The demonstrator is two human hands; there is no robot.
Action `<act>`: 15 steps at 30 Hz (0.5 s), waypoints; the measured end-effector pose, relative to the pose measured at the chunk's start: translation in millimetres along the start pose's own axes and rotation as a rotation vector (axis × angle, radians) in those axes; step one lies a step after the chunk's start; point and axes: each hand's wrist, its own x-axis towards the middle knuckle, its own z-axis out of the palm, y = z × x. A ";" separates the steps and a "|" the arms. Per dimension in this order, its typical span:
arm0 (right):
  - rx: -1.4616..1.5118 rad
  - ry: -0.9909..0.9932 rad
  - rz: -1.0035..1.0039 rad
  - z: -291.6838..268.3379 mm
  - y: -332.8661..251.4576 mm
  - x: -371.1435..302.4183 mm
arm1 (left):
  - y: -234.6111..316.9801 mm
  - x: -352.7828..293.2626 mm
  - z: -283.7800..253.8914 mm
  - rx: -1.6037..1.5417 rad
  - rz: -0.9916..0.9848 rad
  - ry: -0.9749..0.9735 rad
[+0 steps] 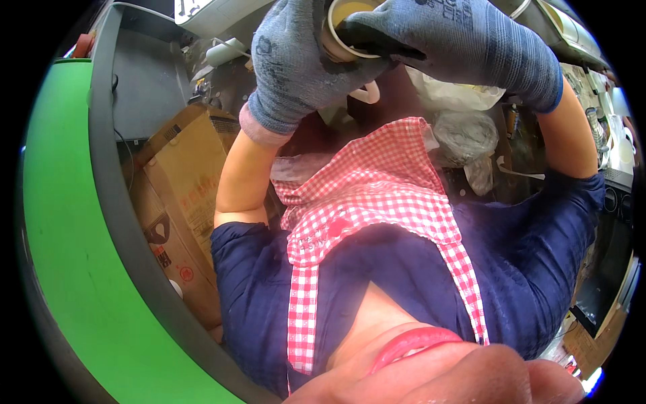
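Both my hands wear grey-blue knit gloves with dark smudges and are raised together at the top of the view. Between them is a round, cup-like piece [346, 9] with a white rim and a yellowish inside. My left hand [289, 71] wraps around its outer side. My right hand [431, 37] grips it from the other side, its dark-stained thumb lying over the rim into the opening. Below the gloves a small white loop [367, 93] shows; whether it joins the piece, I cannot tell. The far side of the piece is cut off by the frame.
A green panel [60, 222] with a grey edge curves along my left. Beside it stand a grey bin [148, 67] and cardboard boxes [185, 182]. Clear plastic bags [464, 138] lie beyond my red-checked apron [377, 188]. Cluttered shelves [605, 121] line the right.
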 end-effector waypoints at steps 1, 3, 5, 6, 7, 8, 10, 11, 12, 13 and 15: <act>0.039 -0.016 0.005 -3.5 -1.0 -2.6 | -1.7 -1.6 0.1 0.013 -0.035 0.005; 0.091 0.151 -0.001 2.3 0.4 -1.8 | -0.3 -0.1 0.8 0.068 -0.190 0.037; 0.108 0.561 -0.068 36.7 9.1 -12.1 | -6.9 8.9 -1.9 0.033 -0.323 0.170; 0.110 0.545 0.056 24.2 -1.4 -27.2 | -15.1 19.5 -5.3 -0.030 -0.334 0.265; 0.140 0.512 0.180 14.8 -12.2 -35.3 | -8.5 32.4 -16.9 -0.198 -0.498 0.304; 0.220 0.477 0.323 19.3 -29.2 -40.0 | -12.0 35.1 -16.8 -0.328 -0.491 0.316; 0.213 0.642 0.428 76.1 -26.4 -35.8 | -27.4 44.4 -6.2 -0.610 -0.475 0.310; 0.442 0.744 0.512 75.0 -23.5 -44.2 | -29.9 50.7 8.0 -0.342 -0.419 0.324; 0.666 0.877 0.573 72.9 -18.3 -49.1 | -34.2 50.1 8.4 -0.297 -0.386 0.219; 0.816 1.025 0.631 73.6 -3.0 -65.0 | -31.8 41.3 7.3 -0.409 -0.486 0.068; 1.174 1.243 0.623 90.2 35.2 -85.3 | -37.5 15.0 9.9 -0.454 -0.640 0.089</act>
